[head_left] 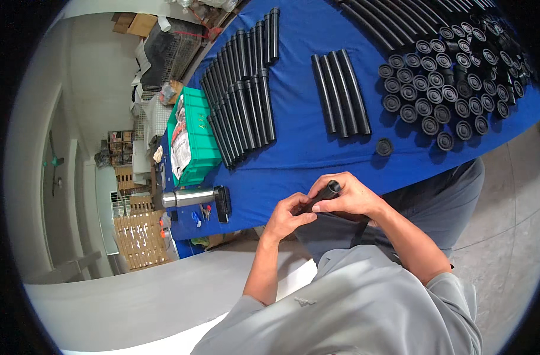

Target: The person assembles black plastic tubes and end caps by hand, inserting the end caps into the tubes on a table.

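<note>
Both of my hands are closed around one short black tube [328, 192], above my lap at the table's near edge. My right hand [354, 196] wraps the upper part, close to an open, hollow end that tilts up and to the right. Lower down, my left hand [290, 216] grips the same tube, and my fingers hide much of it. Beyond my hands, several plain black tubes [341, 92] lie side by side on the blue cloth. A single round black cap [384, 147] rests to the right, apart from a large group of similar caps [424, 106].
Rows of black tubes with wider ends [241, 112] lie at the left. Beside them stand a green crate [200, 142], a silver flask [193, 197] and a dark case [223, 204]. More long tubes [394, 23] fill the far right. Blue cloth [299, 160] covers the table.
</note>
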Motion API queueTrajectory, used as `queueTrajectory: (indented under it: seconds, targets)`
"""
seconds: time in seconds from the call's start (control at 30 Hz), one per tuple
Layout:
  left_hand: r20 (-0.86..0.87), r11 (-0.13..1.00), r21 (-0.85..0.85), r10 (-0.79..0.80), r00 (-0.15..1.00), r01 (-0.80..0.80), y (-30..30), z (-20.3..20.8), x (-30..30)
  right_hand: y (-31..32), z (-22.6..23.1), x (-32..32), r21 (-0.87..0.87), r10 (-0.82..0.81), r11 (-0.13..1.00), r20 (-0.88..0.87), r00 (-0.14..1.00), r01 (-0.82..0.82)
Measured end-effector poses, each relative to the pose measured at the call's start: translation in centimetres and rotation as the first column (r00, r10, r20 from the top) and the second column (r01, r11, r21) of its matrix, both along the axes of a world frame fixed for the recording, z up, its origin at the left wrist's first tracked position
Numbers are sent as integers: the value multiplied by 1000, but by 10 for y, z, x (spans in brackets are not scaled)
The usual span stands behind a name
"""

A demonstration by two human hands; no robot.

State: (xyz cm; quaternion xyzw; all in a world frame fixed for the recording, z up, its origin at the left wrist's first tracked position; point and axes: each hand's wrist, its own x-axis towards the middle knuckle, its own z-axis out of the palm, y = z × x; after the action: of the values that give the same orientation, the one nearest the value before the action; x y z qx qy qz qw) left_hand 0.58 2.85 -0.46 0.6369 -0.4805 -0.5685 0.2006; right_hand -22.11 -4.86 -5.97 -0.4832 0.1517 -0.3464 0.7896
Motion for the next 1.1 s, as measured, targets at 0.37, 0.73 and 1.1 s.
queueTrajectory:
  seconds: [0.37, 0.73, 1.1]
  targets:
    - [-397, 965, -11, 236, 887, -262, 4, 5, -9, 2, 0, 6, -164, -167, 971, 66, 984, 175]
    - [-711, 742, 236, 572, 409, -628, 8, -32, -23, 0, 4, 7, -241, -84, 969, -97, 992, 59]
    - [645, 518, -739, 360, 675, 430, -22, 21, -38, 6, 9, 8, -122, -155, 984, -214, 964, 131]
